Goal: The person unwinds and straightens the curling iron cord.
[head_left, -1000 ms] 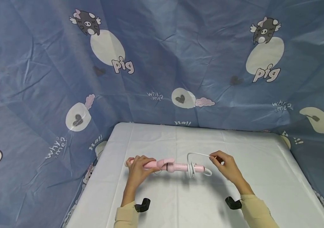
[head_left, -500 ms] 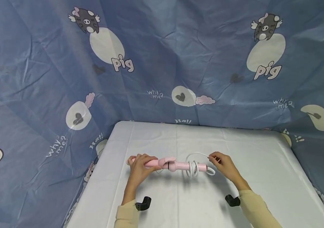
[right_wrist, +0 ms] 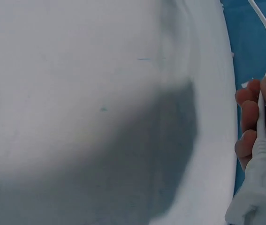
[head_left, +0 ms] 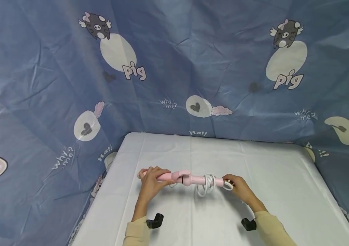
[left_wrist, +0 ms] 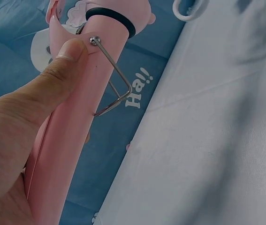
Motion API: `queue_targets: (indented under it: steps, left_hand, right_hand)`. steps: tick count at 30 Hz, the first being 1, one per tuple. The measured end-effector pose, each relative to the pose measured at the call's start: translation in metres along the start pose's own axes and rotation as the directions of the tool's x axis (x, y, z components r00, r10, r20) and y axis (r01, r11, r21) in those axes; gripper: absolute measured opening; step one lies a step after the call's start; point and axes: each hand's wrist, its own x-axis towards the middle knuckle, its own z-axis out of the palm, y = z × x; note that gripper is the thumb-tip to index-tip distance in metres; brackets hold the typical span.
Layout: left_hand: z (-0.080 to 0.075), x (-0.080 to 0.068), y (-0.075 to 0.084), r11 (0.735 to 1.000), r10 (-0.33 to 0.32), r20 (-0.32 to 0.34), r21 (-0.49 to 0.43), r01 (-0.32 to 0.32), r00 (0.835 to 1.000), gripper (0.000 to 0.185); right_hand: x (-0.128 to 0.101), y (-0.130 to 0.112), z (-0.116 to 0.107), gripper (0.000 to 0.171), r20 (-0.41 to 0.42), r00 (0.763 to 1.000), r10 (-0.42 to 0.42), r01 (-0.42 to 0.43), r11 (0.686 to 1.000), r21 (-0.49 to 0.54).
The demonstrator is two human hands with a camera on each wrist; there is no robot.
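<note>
Level over the table, a pink curling iron (head_left: 196, 180) lies crosswise in the head view. My left hand (head_left: 151, 182) grips its barrel at the left, the thumb (left_wrist: 60, 68) pressed along it beside the clamp. A thin wire stand (left_wrist: 123, 82) juts from the barrel in the left wrist view. White cord (head_left: 209, 181) is wound in loops around the handle's right part. Close by the handle's end, my right hand (head_left: 239, 188) pinches the cord between thumb and fingers. The white plug (right_wrist: 262, 187) hangs just below those fingers in the right wrist view.
A white-covered table (head_left: 174, 150) lies beneath both hands. Blue cloth (head_left: 162, 68) printed with pigs and lettering rises behind and along both sides. Black wrist mounts (head_left: 155, 221) extend inward from the sleeves.
My right hand has come left and lower, toward the handle's end. The cord that stretched up to it now hangs as a loop under the handle. My left hand stays nearly still.
</note>
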Motion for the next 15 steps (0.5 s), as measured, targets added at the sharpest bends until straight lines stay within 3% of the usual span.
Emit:
queue_targets:
  steps: [3,9,15]
  left_hand:
    - [0.001,0.001,0.000,1.000,0.002,-0.012,0.011,-0.002,1.000,0.041]
    - [0.002,0.002,0.001,1.000,0.009,-0.038,0.023,-0.009,0.999,0.041]
    - [0.003,0.004,0.002,1.000,0.013,-0.046,0.019,-0.012,0.999,0.041]
  right_hand:
    - [-0.003,0.000,0.005,0.028,-0.001,1.000,-0.021,0.021,0.999,-0.024]
    - [-0.009,-0.003,0.012,0.013,0.038,0.999,-0.012,0.012,1.000,-0.004]
    - [-0.017,-0.007,0.020,0.016,0.045,0.995,-0.089,0.089,0.996,-0.001]
